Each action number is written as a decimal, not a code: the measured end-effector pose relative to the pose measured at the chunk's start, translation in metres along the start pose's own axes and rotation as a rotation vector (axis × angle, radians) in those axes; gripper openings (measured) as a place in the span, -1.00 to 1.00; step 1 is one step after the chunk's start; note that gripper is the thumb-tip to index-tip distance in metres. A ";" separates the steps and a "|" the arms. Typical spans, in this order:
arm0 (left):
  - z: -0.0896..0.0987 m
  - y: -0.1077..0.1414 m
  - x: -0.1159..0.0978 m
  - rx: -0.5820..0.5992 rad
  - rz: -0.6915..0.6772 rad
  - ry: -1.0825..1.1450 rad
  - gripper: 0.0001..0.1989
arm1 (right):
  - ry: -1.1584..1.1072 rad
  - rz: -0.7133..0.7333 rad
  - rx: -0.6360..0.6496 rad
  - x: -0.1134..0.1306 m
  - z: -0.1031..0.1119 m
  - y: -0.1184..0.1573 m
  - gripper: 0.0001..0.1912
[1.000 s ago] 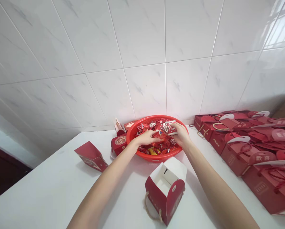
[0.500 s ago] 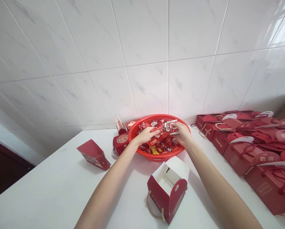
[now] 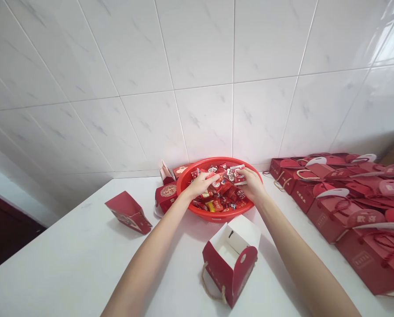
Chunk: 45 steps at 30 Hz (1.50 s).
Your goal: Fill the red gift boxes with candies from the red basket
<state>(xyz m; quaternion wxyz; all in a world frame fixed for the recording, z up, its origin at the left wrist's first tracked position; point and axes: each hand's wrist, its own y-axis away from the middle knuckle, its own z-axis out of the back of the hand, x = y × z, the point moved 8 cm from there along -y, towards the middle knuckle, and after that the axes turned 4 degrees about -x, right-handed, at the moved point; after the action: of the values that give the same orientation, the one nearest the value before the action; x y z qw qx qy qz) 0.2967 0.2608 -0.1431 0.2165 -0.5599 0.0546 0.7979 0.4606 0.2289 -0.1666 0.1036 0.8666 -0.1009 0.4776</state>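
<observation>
A red plastic basket against the wall holds many wrapped candies, mostly red, with a yellow one among them. My left hand reaches into it from the left, its fingers closed among red wrappers; what they hold is hard to make out. At the basket's right side my right hand is closed on a red-and-white candy packet, gripped by its edge above the pile. In front of the basket, between my forearms, stands an open dark red gift box with a white inside and rope handle.
Several closed red gift boxes stand in rows along the right. A folded red box sits at the left on the white table. Another red box touches the basket's left side. White tiles rise behind.
My left hand has shifted slightly, and a red packet that was under its fingers now lies lower in the pile. My right hand keeps its packet in nearly the same place.
</observation>
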 end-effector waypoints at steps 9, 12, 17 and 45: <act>0.008 -0.002 -0.003 -0.093 -0.086 0.002 -0.50 | 0.081 -0.054 0.167 -0.003 -0.015 0.009 -0.89; 0.008 -0.004 -0.002 -0.108 -0.103 -0.001 -0.51 | 0.105 -0.077 0.229 -0.003 -0.021 0.015 -0.91; 0.008 -0.003 -0.004 -0.101 -0.132 -0.005 -0.52 | 0.118 -0.103 0.279 -0.002 -0.026 0.021 -0.90; 0.019 0.055 -0.054 -0.398 -0.287 -0.009 -0.60 | 0.459 0.189 0.560 0.034 -0.059 0.063 -0.74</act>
<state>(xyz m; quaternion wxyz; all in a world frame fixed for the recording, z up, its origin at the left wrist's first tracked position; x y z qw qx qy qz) 0.2732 0.2024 -0.0950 0.2132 -0.5898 -0.1846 0.7567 0.4132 0.1820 -0.1013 -0.1623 0.7186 -0.0201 0.6759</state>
